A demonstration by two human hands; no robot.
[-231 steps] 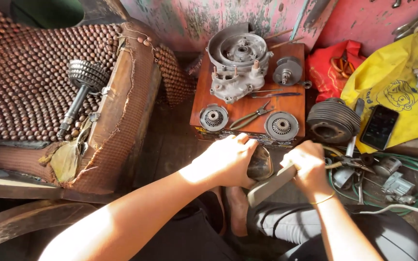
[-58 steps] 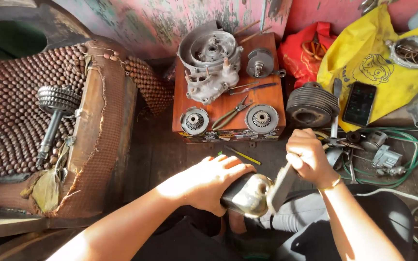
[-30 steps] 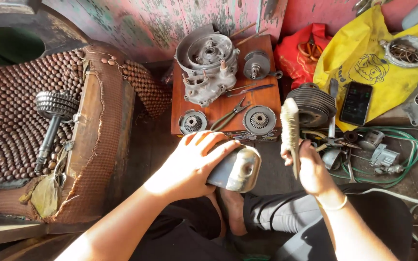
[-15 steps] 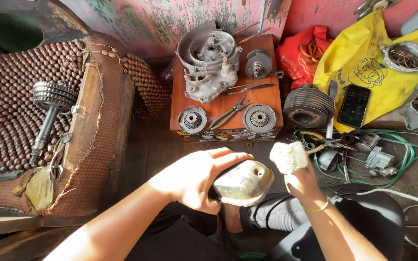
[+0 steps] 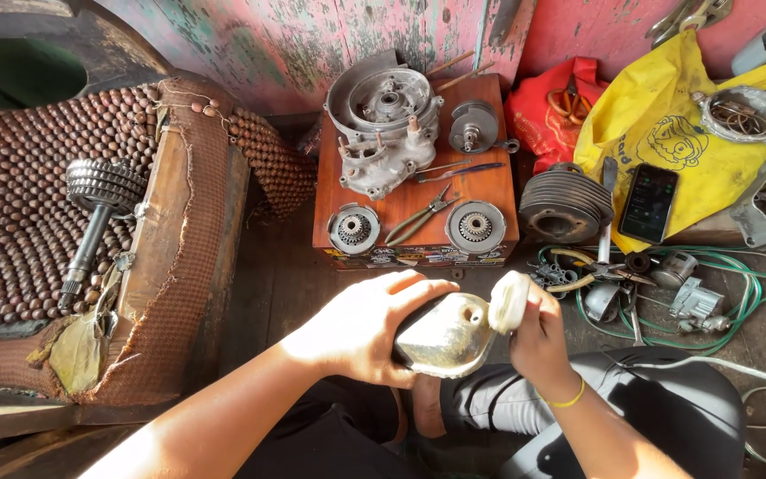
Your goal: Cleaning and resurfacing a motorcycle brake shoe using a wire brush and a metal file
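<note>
From my remote seat I look straight down over a person's 2 bare hands, low in the middle of the view. The left hand (image 5: 361, 328) wraps around a dull silver metal cover (image 5: 445, 335), a rounded, dented casing with a small hole near its upper edge, fingers curled over its far side and gripping it firmly above the person's lap. The right hand (image 5: 538, 333), with a yellow band at the wrist, grasps a pale folded pad (image 5: 507, 302) and presses it against the cover's upper right edge, so pad and cover touch. Just beyond the hands stands a small wooden box (image 5: 480, 191) with a flat top. On it sit a grey engine casing (image 5: 383, 129) at the back, 2 round geared parts (image 5: 354, 228) (image 5: 475, 226) at the front, and pliers (image 5: 418, 217) lying between them. To the right of the box rests a dark finned cylinder (image 5: 565, 202), and beside that a black phone (image 5: 649, 200) lies on a yellow cloth bag (image 5: 667, 133). A green cable (image 5: 738, 284) loops across the floor on the right. On the left, a geared shaft (image 5: 95, 217) lies on a brown beaded seat mat (image 5: 11, 204), well apart from the hands.
</note>
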